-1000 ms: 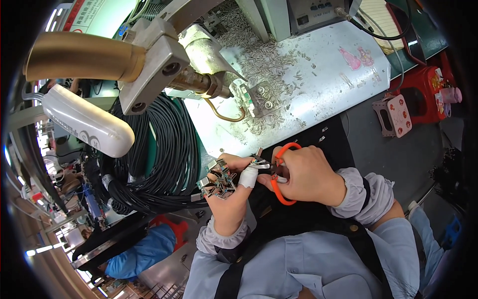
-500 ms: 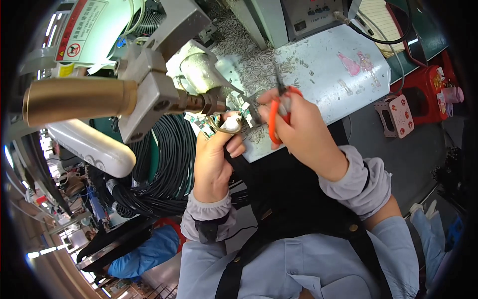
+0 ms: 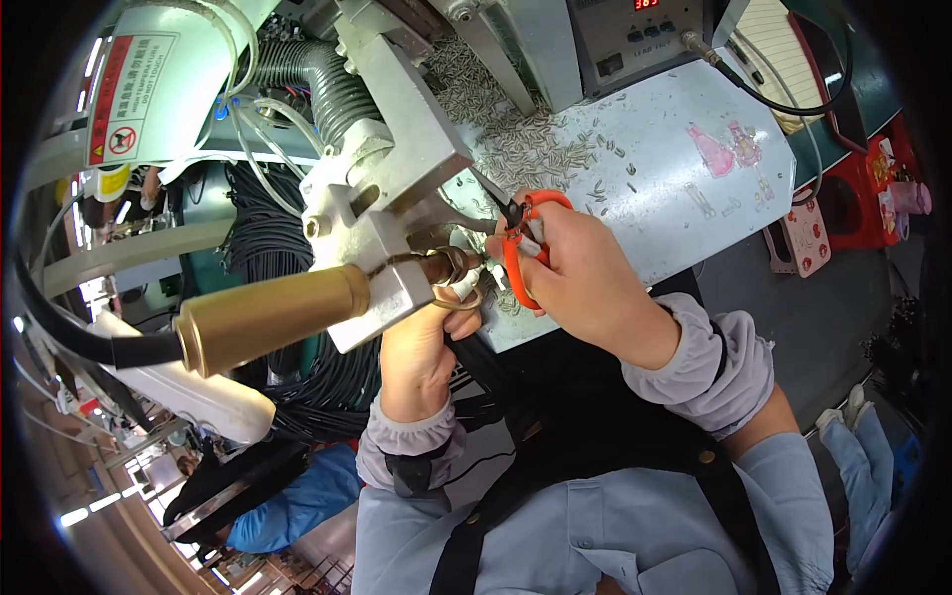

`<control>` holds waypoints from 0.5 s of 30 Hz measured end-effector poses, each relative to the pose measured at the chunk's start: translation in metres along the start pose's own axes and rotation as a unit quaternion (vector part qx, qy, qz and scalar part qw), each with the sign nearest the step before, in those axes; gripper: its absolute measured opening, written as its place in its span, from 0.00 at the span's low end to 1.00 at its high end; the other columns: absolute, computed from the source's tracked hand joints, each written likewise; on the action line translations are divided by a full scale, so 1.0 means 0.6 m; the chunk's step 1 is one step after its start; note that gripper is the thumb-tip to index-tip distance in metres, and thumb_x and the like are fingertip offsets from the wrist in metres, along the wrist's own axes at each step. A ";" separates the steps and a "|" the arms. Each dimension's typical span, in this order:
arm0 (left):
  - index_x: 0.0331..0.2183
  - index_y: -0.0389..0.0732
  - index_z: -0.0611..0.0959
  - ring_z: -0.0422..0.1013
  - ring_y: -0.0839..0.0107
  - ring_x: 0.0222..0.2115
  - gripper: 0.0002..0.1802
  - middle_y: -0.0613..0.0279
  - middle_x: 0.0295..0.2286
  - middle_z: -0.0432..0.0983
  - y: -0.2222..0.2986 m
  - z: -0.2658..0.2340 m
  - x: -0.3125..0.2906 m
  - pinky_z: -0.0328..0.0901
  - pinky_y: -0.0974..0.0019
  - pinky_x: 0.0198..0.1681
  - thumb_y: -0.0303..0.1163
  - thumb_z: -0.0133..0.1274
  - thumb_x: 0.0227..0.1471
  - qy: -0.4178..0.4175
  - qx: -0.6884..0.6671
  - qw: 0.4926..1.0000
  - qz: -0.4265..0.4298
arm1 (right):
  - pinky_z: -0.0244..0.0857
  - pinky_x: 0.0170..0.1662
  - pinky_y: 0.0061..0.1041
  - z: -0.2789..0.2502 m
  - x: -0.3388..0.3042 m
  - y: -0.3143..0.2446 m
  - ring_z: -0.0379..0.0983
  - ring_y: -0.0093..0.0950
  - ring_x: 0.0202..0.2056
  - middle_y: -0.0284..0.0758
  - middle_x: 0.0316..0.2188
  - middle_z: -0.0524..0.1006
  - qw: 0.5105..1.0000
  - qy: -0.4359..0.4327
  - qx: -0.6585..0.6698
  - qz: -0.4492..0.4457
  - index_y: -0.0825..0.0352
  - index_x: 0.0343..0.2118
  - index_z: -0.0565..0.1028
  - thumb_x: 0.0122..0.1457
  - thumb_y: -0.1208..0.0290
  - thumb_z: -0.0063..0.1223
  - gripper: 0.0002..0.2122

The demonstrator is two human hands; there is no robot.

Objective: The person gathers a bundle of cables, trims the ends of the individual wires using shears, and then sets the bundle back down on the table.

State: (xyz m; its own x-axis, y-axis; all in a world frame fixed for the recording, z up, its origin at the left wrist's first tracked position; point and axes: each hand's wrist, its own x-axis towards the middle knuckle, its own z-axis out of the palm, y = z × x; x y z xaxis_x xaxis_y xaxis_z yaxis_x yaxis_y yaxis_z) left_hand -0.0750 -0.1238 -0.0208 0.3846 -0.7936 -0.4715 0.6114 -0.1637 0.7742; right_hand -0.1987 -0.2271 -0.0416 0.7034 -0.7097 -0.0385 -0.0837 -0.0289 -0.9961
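My right hand is wrapped round orange-handled scissors, their dark blades pointing up and left beneath the soldering machine's metal arm. Close to the machine's tip, my left hand is closed, with a white cover on its thumb. It grips small circuit boards, now mostly hidden behind the machine; a pale bit of them shows beside the scissors. The brass-coloured cylinder of the soldering machine lies across the view above my left wrist.
Many small silvery pieces are strewn over the light worktop. A control box stands at the back. Coiled black cable lies left of my left hand. A red stool stands at right; a person in blue is at lower left.
My right hand has brought the scissors left and turned their blades toward the machine's tip. The machine's arm and cylinder now appear lower and further right, covering the circuit boards in my left hand.
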 end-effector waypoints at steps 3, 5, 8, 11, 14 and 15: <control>0.29 0.36 0.71 0.50 0.84 0.13 0.08 0.68 0.19 0.62 0.000 0.005 -0.004 0.46 0.79 0.15 0.24 0.52 0.43 -0.002 0.008 1.000 0.013 | 0.53 0.19 0.19 0.000 -0.001 0.007 0.58 0.17 0.15 0.31 0.13 0.64 1.000 0.002 -0.001 -0.014 0.72 0.28 0.67 0.52 0.75 0.46 0.05; 0.30 0.36 0.71 0.50 0.83 0.13 0.08 0.68 0.18 0.62 0.000 0.004 -0.003 0.47 0.79 0.15 0.24 0.52 0.43 -0.001 0.009 1.000 0.009 | 0.53 0.19 0.19 0.001 -0.002 0.009 0.58 0.18 0.15 0.31 0.13 0.64 1.000 0.008 0.002 -0.030 0.72 0.28 0.67 0.51 0.77 0.45 0.04; 0.31 0.36 0.71 0.50 0.83 0.13 0.09 0.68 0.18 0.62 -0.001 0.000 -0.001 0.47 0.78 0.15 0.24 0.52 0.43 0.001 0.009 1.000 0.003 | 0.53 0.19 0.19 0.000 -0.003 0.005 0.58 0.17 0.16 0.31 0.14 0.65 1.000 0.001 0.001 -0.011 0.72 0.28 0.67 0.51 0.76 0.46 0.05; 0.32 0.34 0.72 0.51 0.82 0.13 0.10 0.67 0.19 0.62 0.002 -0.009 0.000 0.48 0.77 0.16 0.23 0.51 0.43 -0.017 -0.009 1.000 -0.022 | 0.54 0.19 0.19 0.001 -0.003 0.002 0.58 0.17 0.16 0.30 0.15 0.66 1.000 -0.007 0.016 0.005 0.71 0.28 0.67 0.52 0.75 0.46 0.05; 0.33 0.32 0.73 0.56 0.79 0.15 0.11 0.65 0.20 0.65 0.001 -0.007 -0.012 0.53 0.76 0.18 0.23 0.51 0.44 -0.031 0.003 0.999 -0.005 | 0.54 0.19 0.19 0.000 -0.009 -0.001 0.58 0.16 0.16 0.30 0.17 0.67 0.998 -0.018 0.050 0.017 0.71 0.28 0.67 0.53 0.74 0.46 0.05; 0.34 0.32 0.73 0.59 0.78 0.15 0.11 0.64 0.21 0.67 0.000 -0.005 -0.017 0.56 0.75 0.19 0.23 0.50 0.44 -0.037 0.009 0.999 0.003 | 0.54 0.19 0.18 -0.005 -0.015 -0.003 0.59 0.16 0.16 0.29 0.17 0.67 0.996 -0.040 0.077 0.035 0.71 0.28 0.67 0.53 0.75 0.46 0.05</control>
State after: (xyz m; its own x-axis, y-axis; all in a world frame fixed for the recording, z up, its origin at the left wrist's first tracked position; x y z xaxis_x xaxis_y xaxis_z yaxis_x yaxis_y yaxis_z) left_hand -0.0767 -0.1138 -0.0170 0.3353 -0.8362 -0.4339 0.5967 -0.1679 0.7847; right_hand -0.2070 -0.2228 -0.0390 0.7537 -0.6483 -0.1079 -0.0290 0.1312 -0.9909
